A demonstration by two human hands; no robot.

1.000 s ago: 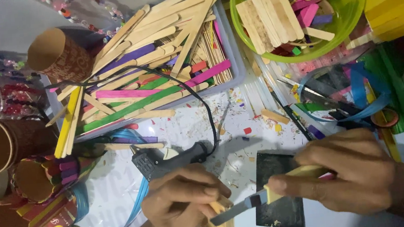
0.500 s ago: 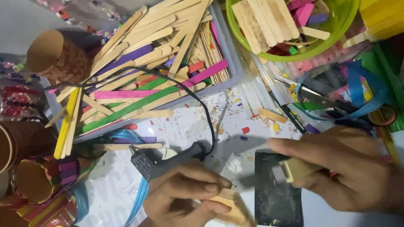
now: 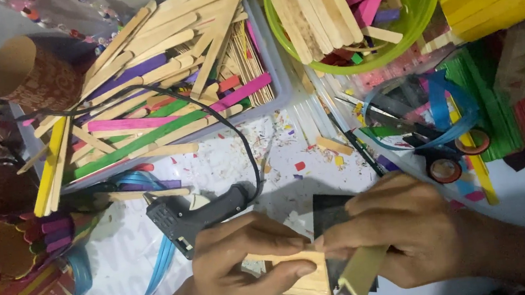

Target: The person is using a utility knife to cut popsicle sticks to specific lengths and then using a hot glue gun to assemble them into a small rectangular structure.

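Both hands gripped one small wooden stick panel [image 3: 300, 283] low over the bench [image 3: 226, 163], left hand [image 3: 241, 263] pinching its near edge, right hand [image 3: 403, 230] also clutching a knife [image 3: 356, 278], beside one glue gun [image 3: 199, 216].

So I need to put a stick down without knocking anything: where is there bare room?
Barest: the white paper between the stick tray and glue gun, though chip-littered. Another bare strip lies at far right, beyond the right hand. Crowded: cardboard tubes at left, green bowl and ribbon rolls behind.
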